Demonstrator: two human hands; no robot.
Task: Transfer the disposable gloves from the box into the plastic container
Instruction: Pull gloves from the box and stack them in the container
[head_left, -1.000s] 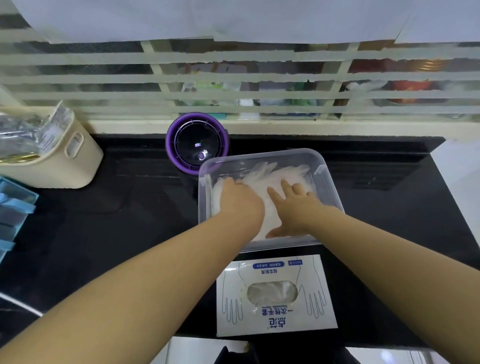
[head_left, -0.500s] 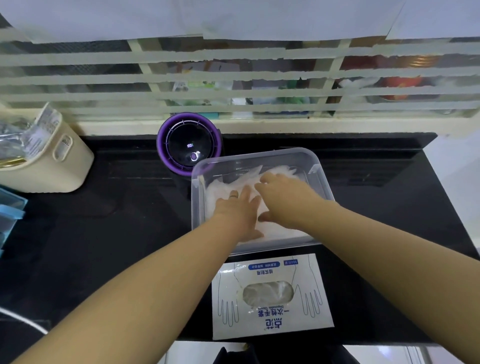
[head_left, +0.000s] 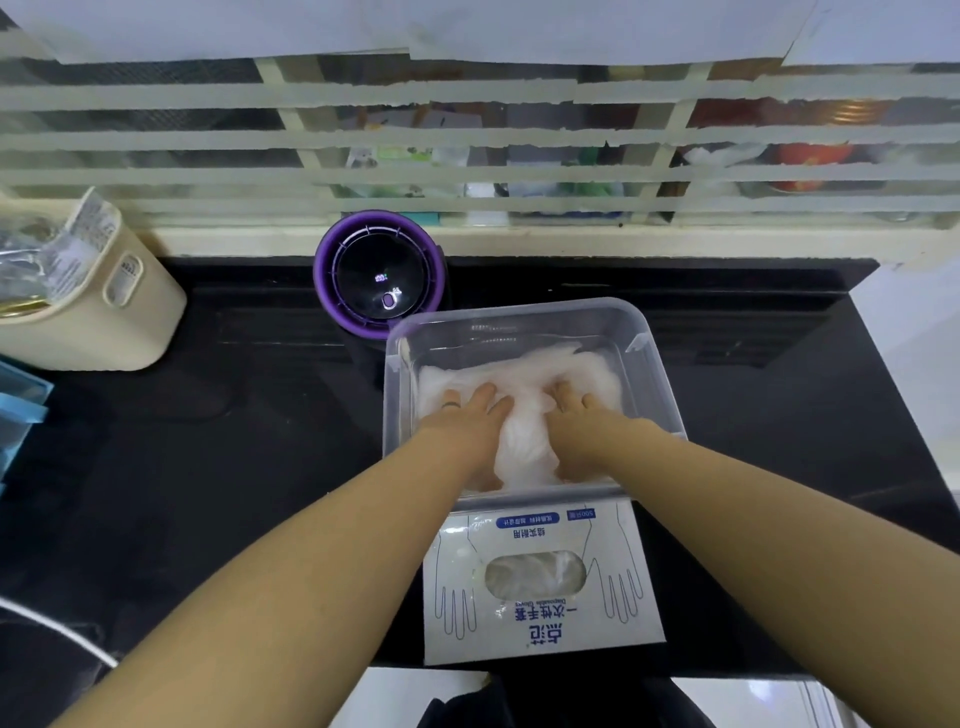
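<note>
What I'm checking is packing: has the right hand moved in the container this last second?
Yes. The right hand drew back from the container's far wall toward its near wall, apart from the left hand.

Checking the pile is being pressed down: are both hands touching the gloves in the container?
Touching. The head view shows the left hand and right hand lying on the gloves inside the plastic container, film bunched between them.

Black countertop (head_left: 234, 467): clear plastic container (head_left: 519, 325), glove box (head_left: 543, 626) at its near edge, purple round device (head_left: 379, 275) behind, cream bin (head_left: 104, 322) left.
</note>
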